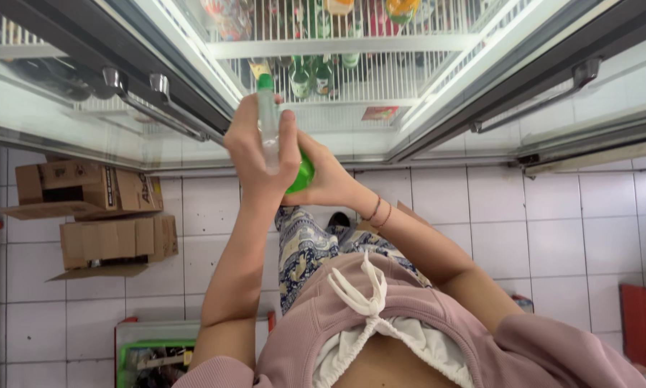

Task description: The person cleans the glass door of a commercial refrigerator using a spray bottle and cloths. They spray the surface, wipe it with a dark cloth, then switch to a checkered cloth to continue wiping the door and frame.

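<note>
My left hand is raised in front of an open glass-door fridge and grips a slim clear bottle with a green cap, held upright. Right beside it, my right hand is wrapped around a green bottle; only a small rounded part of it shows between the two hands. The hands touch each other. Behind them a white wire shelf carries a few green glass bottles. The shelf above holds more bottles and drinks.
The fridge doors stand open, with metal handles on the left and right. Two cardboard boxes lie on the white tiled floor at left. A green crate sits at bottom left and a red object at the right edge.
</note>
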